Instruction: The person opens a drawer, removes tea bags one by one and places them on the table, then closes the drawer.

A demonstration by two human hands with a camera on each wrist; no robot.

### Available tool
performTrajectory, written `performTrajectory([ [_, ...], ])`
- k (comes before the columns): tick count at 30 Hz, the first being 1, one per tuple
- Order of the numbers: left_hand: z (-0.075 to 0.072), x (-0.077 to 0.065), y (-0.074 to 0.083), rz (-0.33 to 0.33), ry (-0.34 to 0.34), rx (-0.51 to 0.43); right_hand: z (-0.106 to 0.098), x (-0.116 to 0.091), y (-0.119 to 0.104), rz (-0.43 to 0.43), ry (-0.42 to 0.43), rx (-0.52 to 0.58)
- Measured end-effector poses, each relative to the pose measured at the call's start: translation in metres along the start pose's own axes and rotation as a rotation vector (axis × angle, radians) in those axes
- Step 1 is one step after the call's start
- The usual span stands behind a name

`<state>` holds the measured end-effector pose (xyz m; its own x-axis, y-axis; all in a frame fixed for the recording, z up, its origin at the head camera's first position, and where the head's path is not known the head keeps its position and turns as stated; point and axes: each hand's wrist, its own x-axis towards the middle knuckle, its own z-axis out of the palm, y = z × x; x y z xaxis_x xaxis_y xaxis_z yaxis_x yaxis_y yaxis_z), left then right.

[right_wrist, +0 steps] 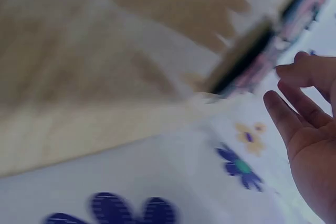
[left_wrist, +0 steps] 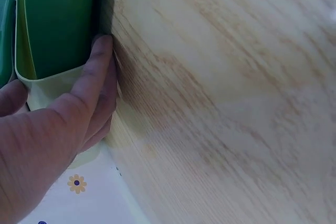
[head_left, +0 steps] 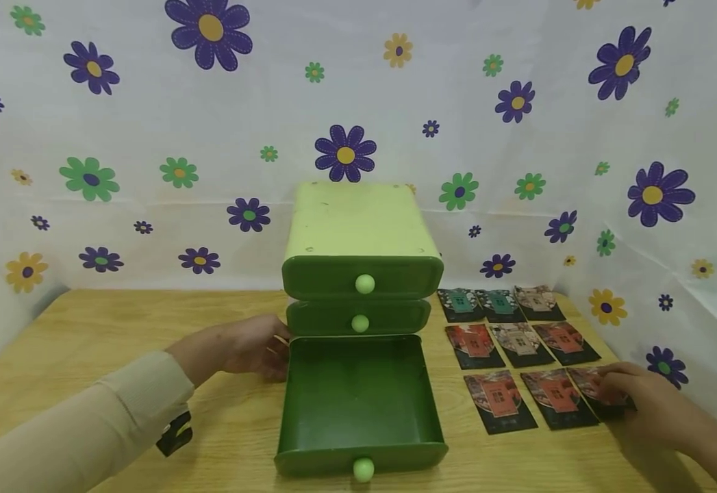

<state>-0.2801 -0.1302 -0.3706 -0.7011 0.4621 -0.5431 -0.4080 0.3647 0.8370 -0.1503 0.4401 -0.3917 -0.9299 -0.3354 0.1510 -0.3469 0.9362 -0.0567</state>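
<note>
A small green drawer cabinet (head_left: 363,277) stands mid-table, its bottom drawer (head_left: 358,404) pulled out with nothing in it. My left hand (head_left: 256,349) rests against the cabinet's left side. In the left wrist view, the left hand (left_wrist: 68,108) lays its fingers along the light green casing (left_wrist: 55,88), thumb on the upper edge. At the right, my right hand (head_left: 648,400) is over the front-right printed packet (head_left: 611,404), partly covering it. The right wrist view shows the right hand's (right_wrist: 310,124) fingers extended and apart, near a blurred packet edge.
Flat printed packets lie in three rows right of the cabinet, including a red-labelled packet (head_left: 500,400) and a teal-labelled packet (head_left: 459,305). A black object (head_left: 175,433) lies beside the left sleeve. Flower-patterned cloth (head_left: 210,137) hangs behind the wooden table (head_left: 148,315).
</note>
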Motion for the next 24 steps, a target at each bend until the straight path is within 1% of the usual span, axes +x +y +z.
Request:
performTrajectory([
  [2, 0.0, 0.001, 0.001, 0.0, -0.003, 0.005, -0.006, 0.002, -0.007, -0.021, 0.052, 0.008],
  [4, 0.001, 0.001, 0.0, -0.005, 0.003, 0.01, -0.01, 0.006, -0.019, -0.069, 0.137, 0.03],
  [5, 0.001, 0.001, 0.0, -0.007, 0.006, 0.013, -0.011, 0.008, -0.027, -0.094, 0.165, 0.058],
  [9, 0.001, 0.0, -0.001, -0.015, 0.021, 0.015, -0.018, 0.018, -0.069, -0.131, 0.14, 0.185],
  [12, 0.001, -0.001, -0.001, -0.017, 0.025, 0.011, -0.025, 0.026, -0.102, -0.148, 0.055, 0.267],
  [14, 0.002, 0.0, -0.001, -0.015, 0.029, 0.005, -0.027, 0.029, -0.121, -0.183, 0.036, 0.315],
  [15, 0.002, 0.0, -0.001, -0.013, 0.024, 0.006, -0.029, 0.03, -0.13, -0.184, 0.002, 0.354],
  [17, 0.003, 0.0, -0.002, -0.009, 0.027, 0.002, -0.028, 0.032, -0.146, -0.214, -0.035, 0.431],
  [20, 0.004, 0.0, -0.003, -0.005, 0.024, 0.0, -0.022, 0.032, -0.169, -0.269, -0.117, 0.578],
  [21, 0.005, 0.0, -0.003, -0.004, 0.023, 0.0, -0.019, 0.032, -0.177, -0.266, -0.168, 0.643],
  [24, 0.004, -0.001, -0.004, -0.008, 0.027, -0.005, -0.006, 0.033, -0.199, -0.285, -0.279, 0.824],
])
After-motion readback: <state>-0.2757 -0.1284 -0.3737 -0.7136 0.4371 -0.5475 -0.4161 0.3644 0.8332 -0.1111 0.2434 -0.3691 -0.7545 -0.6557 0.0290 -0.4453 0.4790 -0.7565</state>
